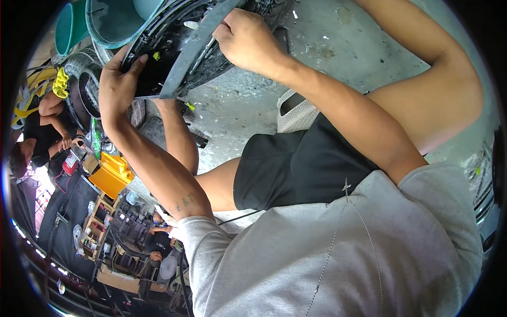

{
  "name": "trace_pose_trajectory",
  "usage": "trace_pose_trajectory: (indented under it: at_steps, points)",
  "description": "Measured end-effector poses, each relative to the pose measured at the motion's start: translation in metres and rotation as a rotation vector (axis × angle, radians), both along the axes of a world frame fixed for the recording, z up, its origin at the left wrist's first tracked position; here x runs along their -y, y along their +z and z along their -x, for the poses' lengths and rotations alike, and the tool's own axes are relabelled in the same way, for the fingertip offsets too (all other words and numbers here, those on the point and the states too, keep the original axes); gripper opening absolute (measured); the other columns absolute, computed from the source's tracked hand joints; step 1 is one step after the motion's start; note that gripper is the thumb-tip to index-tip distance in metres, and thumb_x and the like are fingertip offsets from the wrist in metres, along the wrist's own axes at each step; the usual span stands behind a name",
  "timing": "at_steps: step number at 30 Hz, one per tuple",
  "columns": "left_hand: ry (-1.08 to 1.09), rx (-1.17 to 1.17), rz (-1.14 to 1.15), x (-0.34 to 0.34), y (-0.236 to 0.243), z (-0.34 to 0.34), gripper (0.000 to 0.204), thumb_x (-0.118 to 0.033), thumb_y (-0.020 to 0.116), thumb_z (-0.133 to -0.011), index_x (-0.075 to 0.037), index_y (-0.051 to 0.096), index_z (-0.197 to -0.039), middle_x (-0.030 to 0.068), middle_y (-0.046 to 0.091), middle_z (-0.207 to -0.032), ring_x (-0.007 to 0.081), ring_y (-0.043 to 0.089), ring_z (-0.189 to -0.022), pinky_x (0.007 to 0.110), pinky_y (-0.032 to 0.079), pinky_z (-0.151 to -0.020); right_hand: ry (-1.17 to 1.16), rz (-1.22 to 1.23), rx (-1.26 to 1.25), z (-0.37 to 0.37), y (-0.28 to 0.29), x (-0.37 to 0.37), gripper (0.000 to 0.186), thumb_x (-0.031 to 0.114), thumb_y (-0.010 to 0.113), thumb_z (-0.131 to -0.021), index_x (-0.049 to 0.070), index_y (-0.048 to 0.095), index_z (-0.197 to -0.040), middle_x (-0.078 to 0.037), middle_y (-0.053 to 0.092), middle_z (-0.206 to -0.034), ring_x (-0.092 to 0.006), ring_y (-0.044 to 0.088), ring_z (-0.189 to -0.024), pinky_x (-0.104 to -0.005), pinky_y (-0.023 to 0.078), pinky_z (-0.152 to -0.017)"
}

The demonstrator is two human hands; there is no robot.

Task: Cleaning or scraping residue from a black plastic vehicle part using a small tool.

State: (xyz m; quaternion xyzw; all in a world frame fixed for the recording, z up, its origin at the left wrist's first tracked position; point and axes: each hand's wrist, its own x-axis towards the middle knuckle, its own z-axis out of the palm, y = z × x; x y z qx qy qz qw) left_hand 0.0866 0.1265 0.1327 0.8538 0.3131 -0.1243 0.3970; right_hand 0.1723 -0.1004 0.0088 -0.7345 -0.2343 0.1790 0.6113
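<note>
A dirty black, curved piece (153,66) with layered edges is held up at the top, above my legs. A flat grey strip (195,50) runs slantwise along it. My left hand (117,84) grips the piece's left edge, its thumb on the inner face and its fingers mostly hidden behind. Beside the strip's upper right, my right hand (248,42) is closed in a fist; whatever it holds is hidden. A small pale, pointed bit (190,25) shows across the strip from that fist. A yellow-green scrap (156,55) lies on the black inner face.
Teal buckets (71,29) stand at the upper left, near stacked tires (87,90). A yellow plastic chair (112,174) is below them. Another person (45,124) sits at far left; a second person (158,243) is farther back. A pale woven item (297,113) rests on the stained floor.
</note>
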Motion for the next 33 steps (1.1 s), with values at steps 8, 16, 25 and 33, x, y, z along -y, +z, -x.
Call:
trace_pose_trajectory:
  at_steps: [8,16,25,33]
  points:
    - [-0.049,-0.091,-0.048,-0.010,-0.004,-0.006,0.028,-0.014,0.076,-0.094,-0.004,0.073,-0.120,0.0001,0.075,-0.099,0.0073,0.065,-0.085,0.024,0.051,-0.083,0.002,0.036,-0.237,-0.003,0.008,-0.001,0.015,0.015,0.063,-0.095,0.002,0.069,-0.100,-0.013,0.069,-0.079,-0.0267,0.068,-0.073,-0.0396,0.053,-0.070]
    - [-0.003,-0.193,-0.358,0.015,0.004,-0.021,0.040,-0.041,0.079,-0.090,-0.004,0.079,-0.107,0.0043,0.076,-0.082,0.0095,0.066,-0.073,0.026,0.052,-0.074,0.042,0.039,-0.268,-0.006,0.010,-0.001,0.018,0.018,0.064,-0.093,0.001,0.069,-0.097,-0.014,0.070,-0.078,-0.0263,0.069,-0.071,-0.0386,0.053,-0.069]
    - [-0.139,-0.222,-0.605,0.022,0.006,-0.027,0.058,-0.055,0.080,-0.084,-0.001,0.077,-0.106,0.0169,0.077,-0.085,0.0234,0.075,-0.079,0.036,0.056,-0.078,0.005,-0.011,-0.225,-0.003,0.007,-0.003,0.020,0.019,0.066,-0.093,-0.001,0.067,-0.092,-0.013,0.068,-0.075,-0.0251,0.067,-0.068,-0.0386,0.053,-0.067]
    - [-0.169,-0.276,-0.765,0.030,0.001,-0.038,0.066,-0.067,0.070,-0.086,-0.004,0.077,-0.103,0.0223,0.075,-0.084,0.0386,0.075,-0.086,0.045,0.056,-0.080,0.073,0.089,-0.262,-0.009,0.010,-0.001,0.019,0.015,0.062,-0.089,0.005,0.074,-0.099,-0.018,0.075,-0.090,-0.0345,0.074,-0.088,-0.0408,0.058,-0.081]
